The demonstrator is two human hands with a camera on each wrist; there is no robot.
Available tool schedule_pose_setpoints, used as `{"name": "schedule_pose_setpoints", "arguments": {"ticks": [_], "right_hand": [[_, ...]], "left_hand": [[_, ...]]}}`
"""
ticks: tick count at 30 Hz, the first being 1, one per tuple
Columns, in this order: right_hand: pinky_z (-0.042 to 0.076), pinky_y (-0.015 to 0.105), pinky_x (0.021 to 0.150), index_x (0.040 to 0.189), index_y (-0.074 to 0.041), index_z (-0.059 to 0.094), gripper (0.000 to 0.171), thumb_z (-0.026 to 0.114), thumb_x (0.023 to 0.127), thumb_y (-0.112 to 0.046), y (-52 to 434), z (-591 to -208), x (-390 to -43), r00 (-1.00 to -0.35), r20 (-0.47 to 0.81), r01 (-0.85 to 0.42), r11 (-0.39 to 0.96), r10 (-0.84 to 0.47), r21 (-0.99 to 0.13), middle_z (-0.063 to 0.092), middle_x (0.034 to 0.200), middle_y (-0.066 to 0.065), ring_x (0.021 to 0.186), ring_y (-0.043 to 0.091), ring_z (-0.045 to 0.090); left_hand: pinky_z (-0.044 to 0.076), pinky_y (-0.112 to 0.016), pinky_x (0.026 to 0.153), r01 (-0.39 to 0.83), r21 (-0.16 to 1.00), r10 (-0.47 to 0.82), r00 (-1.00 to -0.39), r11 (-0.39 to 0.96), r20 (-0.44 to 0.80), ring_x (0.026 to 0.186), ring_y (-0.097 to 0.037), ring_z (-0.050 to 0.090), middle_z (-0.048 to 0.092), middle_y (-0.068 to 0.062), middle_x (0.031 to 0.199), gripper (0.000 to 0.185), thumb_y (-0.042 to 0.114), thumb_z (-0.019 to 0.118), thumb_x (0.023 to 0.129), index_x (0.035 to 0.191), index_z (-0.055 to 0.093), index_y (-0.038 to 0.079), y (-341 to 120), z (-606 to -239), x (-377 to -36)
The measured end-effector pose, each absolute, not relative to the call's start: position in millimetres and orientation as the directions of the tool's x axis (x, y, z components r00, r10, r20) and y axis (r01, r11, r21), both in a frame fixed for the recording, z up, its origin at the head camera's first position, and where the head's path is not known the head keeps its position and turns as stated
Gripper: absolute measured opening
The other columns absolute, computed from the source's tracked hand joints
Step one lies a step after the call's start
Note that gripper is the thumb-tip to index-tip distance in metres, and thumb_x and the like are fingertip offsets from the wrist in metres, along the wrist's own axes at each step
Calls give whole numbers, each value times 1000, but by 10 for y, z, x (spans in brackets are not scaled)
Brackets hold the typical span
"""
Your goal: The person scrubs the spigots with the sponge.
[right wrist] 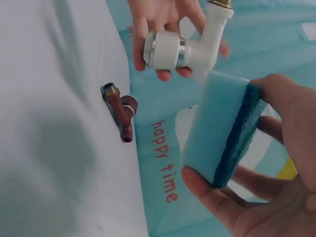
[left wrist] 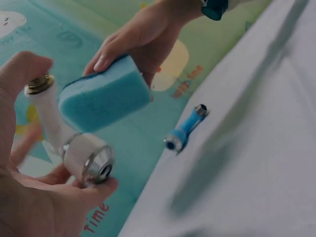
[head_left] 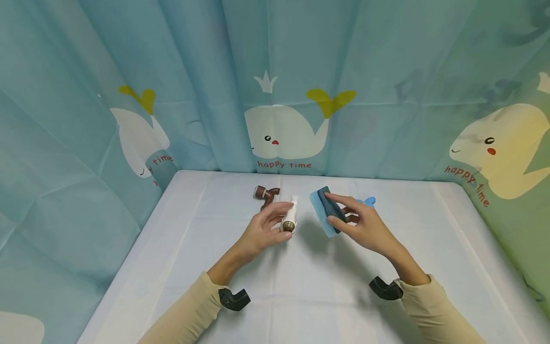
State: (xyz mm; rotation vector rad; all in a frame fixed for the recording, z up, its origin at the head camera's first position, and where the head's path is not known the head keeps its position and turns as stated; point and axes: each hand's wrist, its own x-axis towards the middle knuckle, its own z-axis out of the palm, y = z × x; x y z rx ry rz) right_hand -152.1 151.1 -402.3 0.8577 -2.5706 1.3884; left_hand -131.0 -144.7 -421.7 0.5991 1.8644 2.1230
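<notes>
My left hand [head_left: 267,226] grips a white plastic tap [head_left: 290,216] with a brass threaded end, held above the table; its chrome-ringed mouth [left wrist: 97,164] faces the left wrist camera. My right hand [head_left: 356,223] pinches a light blue sponge [head_left: 325,208] with a dark blue scouring side between thumb and fingers. The sponge [right wrist: 223,128] hangs just right of the white tap [right wrist: 190,47], close to it or touching it. A brown tap [head_left: 266,194] lies on the table behind my left hand. A blue tap [left wrist: 185,129] lies behind my right hand.
The table [head_left: 301,291] is covered with a white cloth. Teal curtains printed with whales [head_left: 283,131] close it in at the back and on both sides. The brown tap [right wrist: 120,111] rests close to the far edge.
</notes>
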Motion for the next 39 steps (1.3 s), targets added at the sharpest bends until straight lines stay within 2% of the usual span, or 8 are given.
{"name": "schedule_pose_setpoints", "arguments": {"ticks": [3,6,11,14,20,27,33,39], "right_hand": [[59,31,81,143,-17,62,59,82,88,-10,1425,-3973,-1501,-755,448,-642,401,-479,-653,61,140,7,111,22,64],[57,40,83,142,-19,64,61,85,85,-11,1311,-3931,-1466,-639,536,-766,393,-551,-509,58,142,11,123,30,59],[55,49,79,140,-23,66,64,88,80,-12,1189,-3878,-1444,-528,612,-841,464,-590,-278,53,146,17,114,37,55],[55,48,78,138,-22,67,63,88,80,-12,1178,-3864,-1447,-529,636,-831,494,-562,-255,52,146,17,112,37,54],[52,46,78,140,-22,66,50,80,91,-23,1191,-3824,-1476,-508,620,-850,464,-598,-249,53,146,17,109,36,54],[51,45,76,138,-16,67,56,82,85,-11,1242,-3728,-1658,-558,591,-826,457,-583,-330,55,143,20,124,40,54],[53,45,76,139,-17,67,54,82,87,-13,1270,-3741,-1682,-595,541,-803,469,-594,-367,55,142,21,123,40,55],[56,46,76,139,-17,66,56,83,86,-12,1333,-3751,-1706,-629,552,-776,488,-547,-400,54,142,21,125,40,55]], "left_hand": [[36,-47,117,65,980,455,-879,-190,146,142,-29,40,44,-19,151,95,0,82,83,161,31,16,-1437,-4205,-1311],[27,-48,122,80,983,468,-871,-167,150,149,-26,33,40,-15,155,103,-2,85,80,163,27,17,-1410,-4185,-1315],[28,-46,122,142,980,468,-863,-138,191,150,-24,32,36,-12,160,100,-11,82,77,161,31,8,-1354,-4173,-1318],[30,-45,121,160,979,466,-862,-128,202,149,-24,33,36,-10,161,100,-13,82,76,160,32,7,-1342,-4178,-1314],[31,-35,120,206,975,496,-840,-83,220,150,-22,30,33,-8,163,100,-12,82,76,160,31,6,-1335,-4174,-1323],[30,-34,120,265,964,538,-812,-11,229,150,-26,31,36,-14,159,96,-9,83,76,158,33,1,-1356,-4177,-1329],[33,-33,118,255,967,535,-817,-1,216,150,-25,31,35,-13,161,95,-8,83,78,158,34,2,-1386,-4212,-1328],[43,-37,113,229,972,516,-827,-53,223,142,-24,45,48,-11,152,86,-4,83,81,156,43,10,-1413,-4196,-1320]]}}
